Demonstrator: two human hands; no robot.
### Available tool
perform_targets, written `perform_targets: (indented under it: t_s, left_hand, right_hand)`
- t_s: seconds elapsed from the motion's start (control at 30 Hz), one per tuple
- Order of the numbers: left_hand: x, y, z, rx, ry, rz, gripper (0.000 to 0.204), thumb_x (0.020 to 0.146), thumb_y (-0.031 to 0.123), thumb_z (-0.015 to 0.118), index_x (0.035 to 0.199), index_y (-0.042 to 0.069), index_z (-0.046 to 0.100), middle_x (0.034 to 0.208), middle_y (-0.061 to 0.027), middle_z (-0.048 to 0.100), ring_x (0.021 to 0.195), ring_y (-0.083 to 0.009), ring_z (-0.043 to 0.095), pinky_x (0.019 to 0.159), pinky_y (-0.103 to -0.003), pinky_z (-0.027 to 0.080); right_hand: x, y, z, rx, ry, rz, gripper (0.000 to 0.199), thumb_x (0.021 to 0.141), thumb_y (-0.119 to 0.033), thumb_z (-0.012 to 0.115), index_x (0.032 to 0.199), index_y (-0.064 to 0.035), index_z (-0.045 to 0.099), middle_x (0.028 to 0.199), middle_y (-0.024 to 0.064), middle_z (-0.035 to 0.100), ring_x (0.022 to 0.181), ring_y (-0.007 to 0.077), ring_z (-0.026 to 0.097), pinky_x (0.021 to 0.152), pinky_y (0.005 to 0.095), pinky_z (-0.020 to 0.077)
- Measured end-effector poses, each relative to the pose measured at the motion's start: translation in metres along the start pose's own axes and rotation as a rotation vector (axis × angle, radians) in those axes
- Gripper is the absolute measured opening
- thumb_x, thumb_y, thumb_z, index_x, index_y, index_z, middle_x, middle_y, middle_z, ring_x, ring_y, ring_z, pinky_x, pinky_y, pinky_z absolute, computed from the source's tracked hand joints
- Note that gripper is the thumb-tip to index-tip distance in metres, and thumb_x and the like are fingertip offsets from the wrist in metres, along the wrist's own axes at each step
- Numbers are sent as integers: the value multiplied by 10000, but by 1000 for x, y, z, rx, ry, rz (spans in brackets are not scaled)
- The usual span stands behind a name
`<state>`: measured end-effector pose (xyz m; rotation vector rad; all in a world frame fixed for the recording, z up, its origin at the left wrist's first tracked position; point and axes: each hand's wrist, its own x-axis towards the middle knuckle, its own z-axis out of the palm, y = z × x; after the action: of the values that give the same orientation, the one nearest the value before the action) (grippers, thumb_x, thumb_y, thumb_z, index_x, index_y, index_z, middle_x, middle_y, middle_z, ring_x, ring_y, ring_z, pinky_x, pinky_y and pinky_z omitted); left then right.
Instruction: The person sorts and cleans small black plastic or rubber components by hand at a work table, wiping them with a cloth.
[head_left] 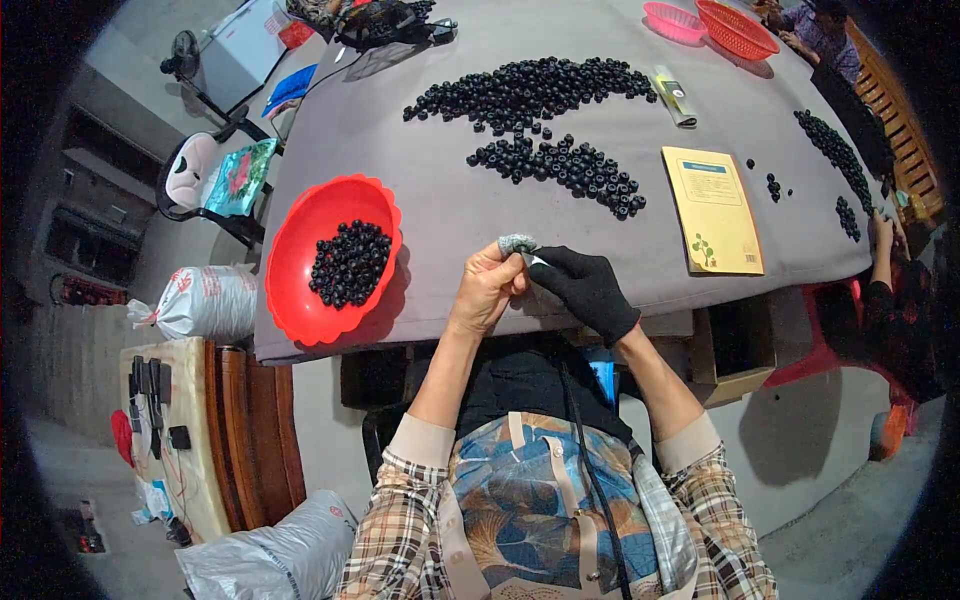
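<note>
My left hand is bare apart from a grey-green wrap over a fingertip. Its fingers are pinched together, and what sits between them is hidden. A black glove covers my right hand, whose closed fingertips meet the left ones above the table's near edge. From the gloved fingers juts a small pale pointed piece, too small to name. To the left, a red scalloped bowl holds a heap of small black round parts. Beyond my hands lie two loose piles of the same parts, a far pile and a nearer pile.
Right of the piles are a yellow booklet and a tube. Pink and red baskets stand at the far edge. Another person's hand is beside more black parts. A white sack stands left of the grey-covered table.
</note>
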<state>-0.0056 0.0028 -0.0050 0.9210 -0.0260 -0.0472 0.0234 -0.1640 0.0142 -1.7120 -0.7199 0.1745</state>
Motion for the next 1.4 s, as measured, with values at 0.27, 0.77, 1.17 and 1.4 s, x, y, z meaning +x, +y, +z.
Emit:
perform_targets:
  t_s: [0.27,0.77,1.17,1.4]
  left_hand:
    - [-5,2,-4,41,29,19,139,852,53,563,973,10,617,675,3,586,516,-42,500,484,-148,401]
    - [-70,142,-19,1012,778,558,255,772,-11,609,1026,1,600,708,29,523,563,-34,450,489,-191,396]
    - [29,30,38,1265,37,389,205,750,39,606,954,32,627,799,-112,568,652,-204,569,602,-311,464]
    - [91,-11,71,1260,-260,379,157,719,112,657,843,32,604,761,-129,506,671,-292,565,593,-372,453]
  right_hand:
    - [5,5,5,-295,8,-278,218,842,-160,551,1027,-60,606,947,107,627,827,234,626,688,307,493]
    - [5,-2,1,5,158,60,197,835,-131,572,1002,-37,617,954,108,627,825,196,616,723,283,477]
    - [2,21,-11,-204,599,-62,122,868,-81,491,914,7,562,691,80,569,610,166,529,564,288,424]
    - [-2,-9,-28,-413,723,-113,144,833,-35,466,942,4,552,862,162,591,766,315,582,660,367,458]
